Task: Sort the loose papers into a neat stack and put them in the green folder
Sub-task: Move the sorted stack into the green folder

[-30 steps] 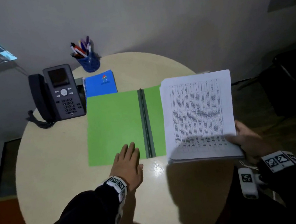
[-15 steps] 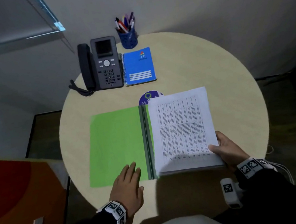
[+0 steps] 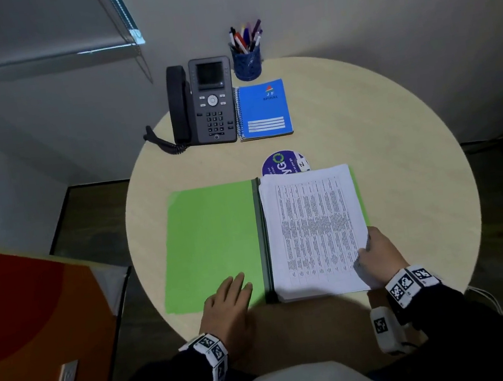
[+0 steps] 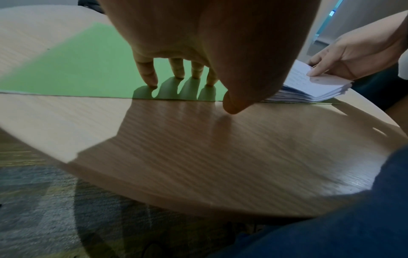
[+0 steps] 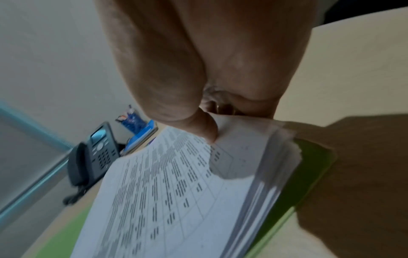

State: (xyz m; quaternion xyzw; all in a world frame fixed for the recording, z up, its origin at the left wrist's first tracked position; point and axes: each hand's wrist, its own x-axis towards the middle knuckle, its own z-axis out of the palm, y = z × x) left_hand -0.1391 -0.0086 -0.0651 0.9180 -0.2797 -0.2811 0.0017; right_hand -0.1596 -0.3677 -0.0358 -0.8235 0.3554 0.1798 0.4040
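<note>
your right hand (image 3: 381,257) pinches the paper stack (image 3: 315,233) onto the green folder (image 3: 212,245); left hand (image 3: 228,304) spread flat (steadying cover). next: release, close.

Blue spiral-bound notebook (image 3: 263,109) cover reads "JF SPIRAL" under a small red-green logo. Round purple sticker (image 3: 283,163) on the table, half hidden by the stack: large letters "YGO", smaller words "clean" and "as you go". White printed paper stack (image 3: 315,229): dense table text, too small to read. Wristband squares: coded markers, no text.
</note>
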